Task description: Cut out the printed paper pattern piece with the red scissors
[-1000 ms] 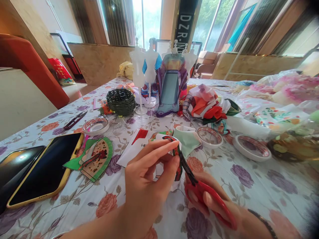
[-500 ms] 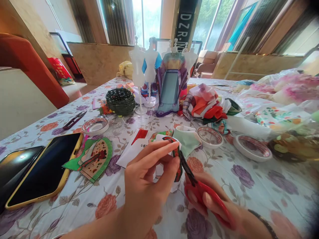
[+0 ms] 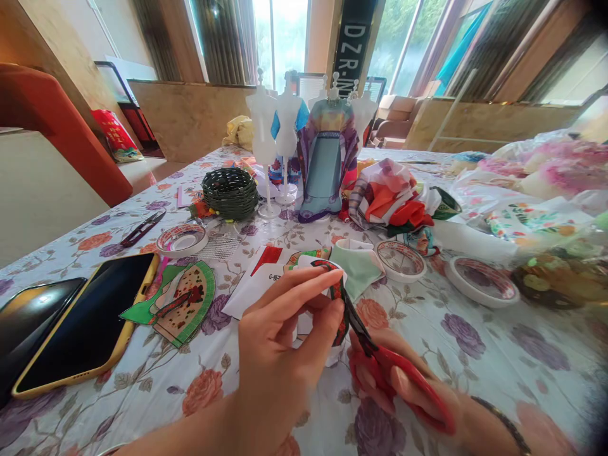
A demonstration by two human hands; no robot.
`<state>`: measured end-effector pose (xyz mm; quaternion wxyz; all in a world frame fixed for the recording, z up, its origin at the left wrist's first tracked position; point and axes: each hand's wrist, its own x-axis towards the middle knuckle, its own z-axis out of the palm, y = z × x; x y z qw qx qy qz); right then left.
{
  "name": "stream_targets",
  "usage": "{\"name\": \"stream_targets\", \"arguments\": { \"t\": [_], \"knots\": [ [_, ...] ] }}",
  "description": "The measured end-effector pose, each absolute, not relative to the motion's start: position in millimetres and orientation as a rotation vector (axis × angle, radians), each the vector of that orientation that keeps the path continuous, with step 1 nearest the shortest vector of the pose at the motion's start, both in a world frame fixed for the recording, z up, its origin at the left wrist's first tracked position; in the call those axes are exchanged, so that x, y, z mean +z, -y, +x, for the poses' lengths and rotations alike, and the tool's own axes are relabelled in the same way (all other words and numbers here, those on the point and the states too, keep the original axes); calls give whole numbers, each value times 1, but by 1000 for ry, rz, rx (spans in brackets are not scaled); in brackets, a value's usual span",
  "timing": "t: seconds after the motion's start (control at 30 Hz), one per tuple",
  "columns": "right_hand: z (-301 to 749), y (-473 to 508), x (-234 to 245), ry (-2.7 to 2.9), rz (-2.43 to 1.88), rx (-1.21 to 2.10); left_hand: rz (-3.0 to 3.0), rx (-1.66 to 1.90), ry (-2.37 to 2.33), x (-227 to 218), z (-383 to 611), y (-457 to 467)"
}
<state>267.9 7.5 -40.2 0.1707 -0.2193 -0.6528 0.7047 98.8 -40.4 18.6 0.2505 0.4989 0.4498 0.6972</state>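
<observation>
Between the thumb and fingertips of my left hand [image 3: 280, 335], a curved cut-out piece with a red, green and black pattern [image 3: 339, 316] is pinched; its material is hard to tell. My right hand [image 3: 418, 354] grips red-handled scissors [image 3: 363, 335]. Their dark blades point up and lie against the right edge of the patterned piece. White material shows behind the piece, partly covered by my left fingers. A white sheet with a red patch [image 3: 259, 278] and a pale green fabric piece [image 3: 356, 263] lie just beyond my hands.
Patterned cut-outs [image 3: 183, 304] and a yellow-cased phone [image 3: 85, 329] lie left. Tape rolls [image 3: 482, 294] sit around the floral tablecloth [image 3: 294, 228]. Further back stand a dark woven basket [image 3: 230, 193], white mannequins [image 3: 263, 126], a dressed one [image 3: 325, 171] and crumpled cloth [image 3: 394, 196].
The scissors and my right hand have shifted slightly, with the blades a little further apart along the piece's edge. My left hand keeps its pinch almost unmoved.
</observation>
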Motion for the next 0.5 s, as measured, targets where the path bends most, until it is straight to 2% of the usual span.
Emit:
{"name": "stream_targets", "arguments": {
  "t": [0.5],
  "knots": [
    [266,-7,-50,1672,-502,2045,1321,1864,-1194,16,101,41]
  ]
}}
